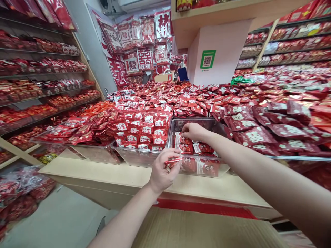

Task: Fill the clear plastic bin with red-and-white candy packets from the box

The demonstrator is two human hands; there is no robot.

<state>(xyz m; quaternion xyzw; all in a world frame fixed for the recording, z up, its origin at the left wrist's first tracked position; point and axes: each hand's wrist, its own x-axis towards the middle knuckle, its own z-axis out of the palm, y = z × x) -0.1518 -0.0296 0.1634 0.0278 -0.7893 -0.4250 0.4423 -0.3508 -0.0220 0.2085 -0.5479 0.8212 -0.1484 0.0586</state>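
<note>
Red packets [185, 148] partly fill the clear plastic bin [221, 168].

The head camera looks forward and down across the counter [98, 174].

Shop interior, bright. Pale floor [59, 217]; tall shelf rack [88, 65] on the left. Ahead, white pillar [224, 58] with green-framed code sign [207, 59], wooden overhead shelf [214, 18]. Beyond, grey wall [80, 20], hanging red-and-white decorations [144, 59].
</note>
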